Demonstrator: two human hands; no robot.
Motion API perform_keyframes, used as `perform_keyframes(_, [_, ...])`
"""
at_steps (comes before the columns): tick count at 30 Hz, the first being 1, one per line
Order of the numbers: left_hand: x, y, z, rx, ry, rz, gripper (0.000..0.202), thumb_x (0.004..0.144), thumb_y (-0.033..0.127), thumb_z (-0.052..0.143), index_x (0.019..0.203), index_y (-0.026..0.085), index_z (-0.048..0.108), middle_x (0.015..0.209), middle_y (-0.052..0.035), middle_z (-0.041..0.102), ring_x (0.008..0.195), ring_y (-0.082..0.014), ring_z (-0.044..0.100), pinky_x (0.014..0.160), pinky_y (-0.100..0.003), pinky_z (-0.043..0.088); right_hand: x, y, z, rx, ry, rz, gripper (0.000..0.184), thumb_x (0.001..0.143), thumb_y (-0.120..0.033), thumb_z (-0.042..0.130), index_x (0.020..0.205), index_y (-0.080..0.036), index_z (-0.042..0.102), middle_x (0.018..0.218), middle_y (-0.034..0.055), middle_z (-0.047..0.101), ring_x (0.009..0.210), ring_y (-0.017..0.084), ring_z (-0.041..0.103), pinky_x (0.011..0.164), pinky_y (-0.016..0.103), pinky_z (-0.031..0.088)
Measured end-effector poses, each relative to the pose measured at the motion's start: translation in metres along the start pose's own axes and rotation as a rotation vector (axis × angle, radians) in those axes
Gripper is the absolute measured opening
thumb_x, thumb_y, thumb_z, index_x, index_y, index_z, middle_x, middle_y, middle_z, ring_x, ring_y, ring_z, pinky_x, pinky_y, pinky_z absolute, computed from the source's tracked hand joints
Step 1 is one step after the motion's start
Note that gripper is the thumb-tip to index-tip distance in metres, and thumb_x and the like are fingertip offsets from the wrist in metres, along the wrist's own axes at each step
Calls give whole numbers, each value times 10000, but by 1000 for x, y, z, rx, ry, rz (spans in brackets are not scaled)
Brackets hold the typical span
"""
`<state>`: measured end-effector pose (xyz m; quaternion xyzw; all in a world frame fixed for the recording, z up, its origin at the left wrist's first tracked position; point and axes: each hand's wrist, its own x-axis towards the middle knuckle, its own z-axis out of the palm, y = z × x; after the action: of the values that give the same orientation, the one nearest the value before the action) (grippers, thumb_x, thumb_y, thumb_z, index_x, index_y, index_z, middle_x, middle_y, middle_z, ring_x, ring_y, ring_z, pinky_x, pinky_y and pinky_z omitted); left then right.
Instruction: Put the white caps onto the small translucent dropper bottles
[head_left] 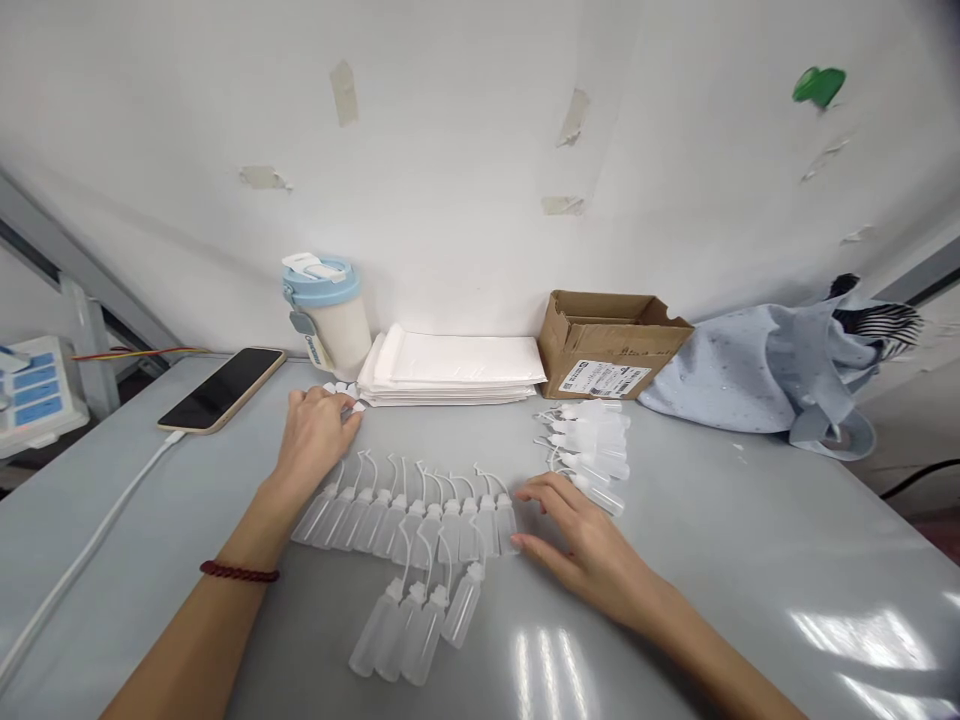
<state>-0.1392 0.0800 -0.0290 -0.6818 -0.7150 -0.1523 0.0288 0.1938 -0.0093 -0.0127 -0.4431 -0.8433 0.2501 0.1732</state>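
My left hand [319, 432] is curled at the back of the table, thumb and forefinger closed on a small white piece [359, 407]. More small white pieces [341, 388] lie just beyond its knuckles. My right hand [577, 535] has its thumb and fingers apart, by the right end of a row of translucent plastic squeeze bottles [382, 522] with thin white strap-like tips. In front of that row lie several similar bottles [424, 635]. Behind my right hand is another group of bottles [592, 445], lying on their sides and overlapping.
Along the wall stand a cream cup [341, 335] with a blue lid, a stack of white sheets or envelopes [457, 360] and an open cardboard box [600, 345]. A light blue cloth bag [739, 370] lies at right. A phone [223, 388] with a white cable [97, 540] is at left.
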Motion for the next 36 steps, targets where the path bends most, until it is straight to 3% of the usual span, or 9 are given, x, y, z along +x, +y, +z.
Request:
perform_keyframes(5, [-10,18,-17,-180,-2,-108,233,711,326,489,785,165,640,893,-144,679,950,-345,576,866,-447,418,2,-2,1,29,-76,67,396,874,-346,568,1221,-191,457,1188,112,507,1059,245,532,893,412,468])
perform_keyframes(8, [-20,36,-29,-363,-62,-160,213,717,364,513,767,182,612,805,-81,696,808,-275,639,765,-376,484,3,-3,1,71,-130,97,573,801,-455,642,1266,-192,434,1202,110,491,1078,257,519,913,410,459])
perform_keyframes(11, [-29,55,-37,-545,-129,-168,210,706,394,563,763,193,585,765,-39,689,786,-230,658,721,-314,510,5,-5,2,88,-169,128,708,732,-485,703,1305,-191,408,1214,111,470,1077,268,513,903,411,464])
perform_keyframes(18, [-44,84,-39,-828,-385,-87,161,707,329,617,748,191,545,650,10,609,621,-155,605,537,-230,482,6,-6,7,101,-143,116,517,762,-279,695,1211,-180,460,1189,103,458,1071,249,490,916,400,437])
perform_keyframes(23, [-53,97,-40,-974,-607,-22,136,746,296,620,740,186,540,649,33,527,609,-122,509,558,-227,436,4,-6,3,220,-97,104,489,720,-184,702,1139,-200,452,1132,63,466,1016,209,486,893,354,431])
perform_keyframes(29, [-60,107,-41,-1074,-810,39,130,791,304,603,789,174,601,648,45,481,597,-98,434,547,-211,373,-1,-15,1,389,-54,39,548,732,-112,679,1186,-267,413,1059,7,503,870,145,495,779,264,449])
perform_keyframes(36, [-65,108,-40,-1105,-897,77,222,822,381,585,843,171,653,599,60,396,558,-90,362,485,-192,336,-5,-19,4,476,-3,-69,596,764,-91,662,1268,-302,423,1051,5,567,835,132,527,800,266,463])
